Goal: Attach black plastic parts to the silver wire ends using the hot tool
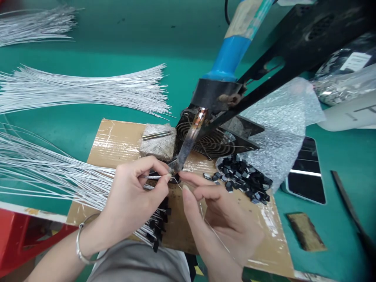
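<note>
Just under the tip of a soldering iron (pixel 190 143), my left hand (pixel 139 192) pinches a small piece between thumb and index finger; the piece is mostly hidden. My right hand (pixel 219 217) holds a thin wire (pixel 216 232) between its fingers, and the wire's end reaches the iron's tip. The iron, with a blue handle (pixel 230 56), is fixed to a black metal arm. White wires (pixel 73 172) lie to the left and under my left hand, some ending in black connectors (pixel 157 227). A pile of loose black connectors (pixel 246 178) lies right of the tip.
A cardboard sheet (pixel 116 143) bears a whitish block (pixel 158 143). Behind the iron stands a black fan (pixel 217 141). Bubble wrap (pixel 279 117), a phone (pixel 307 172) and a brown pad (pixel 306 232) are on the right. Another white wire bundle (pixel 88 90) lies at the left.
</note>
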The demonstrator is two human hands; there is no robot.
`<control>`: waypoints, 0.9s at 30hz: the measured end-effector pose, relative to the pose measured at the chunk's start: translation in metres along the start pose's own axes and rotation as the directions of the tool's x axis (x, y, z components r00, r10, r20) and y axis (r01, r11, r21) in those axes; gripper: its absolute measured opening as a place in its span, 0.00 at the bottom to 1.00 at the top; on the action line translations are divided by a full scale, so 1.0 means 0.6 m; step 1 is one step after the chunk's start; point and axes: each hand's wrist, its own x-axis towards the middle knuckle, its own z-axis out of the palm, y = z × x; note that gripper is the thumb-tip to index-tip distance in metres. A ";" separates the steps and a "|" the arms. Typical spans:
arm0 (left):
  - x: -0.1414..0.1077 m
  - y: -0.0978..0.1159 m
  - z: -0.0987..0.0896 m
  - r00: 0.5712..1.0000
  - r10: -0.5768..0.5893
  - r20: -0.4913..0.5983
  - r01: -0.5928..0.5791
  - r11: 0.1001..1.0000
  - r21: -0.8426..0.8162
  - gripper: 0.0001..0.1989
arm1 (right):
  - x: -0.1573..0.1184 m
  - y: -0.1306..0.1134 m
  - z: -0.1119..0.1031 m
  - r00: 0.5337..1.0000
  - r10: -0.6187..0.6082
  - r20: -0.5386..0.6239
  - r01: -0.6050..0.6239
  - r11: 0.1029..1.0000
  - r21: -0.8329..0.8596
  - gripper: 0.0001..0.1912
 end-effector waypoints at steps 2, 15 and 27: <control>0.000 0.000 0.000 1.000 -0.001 -0.003 0.001 1.000 0.004 0.07 | -0.001 -0.001 0.001 1.000 -0.001 -0.007 0.001 1.000 -0.001 0.09; 0.000 0.002 -0.001 1.000 0.002 -0.006 -0.002 1.000 0.012 0.07 | -0.003 -0.002 0.002 1.000 0.023 -0.004 -0.023 1.000 -0.002 0.10; 0.004 0.004 -0.001 1.000 -0.026 -0.005 0.026 0.999 0.019 0.06 | -0.001 -0.002 0.002 1.000 0.019 0.002 -0.019 1.000 -0.013 0.09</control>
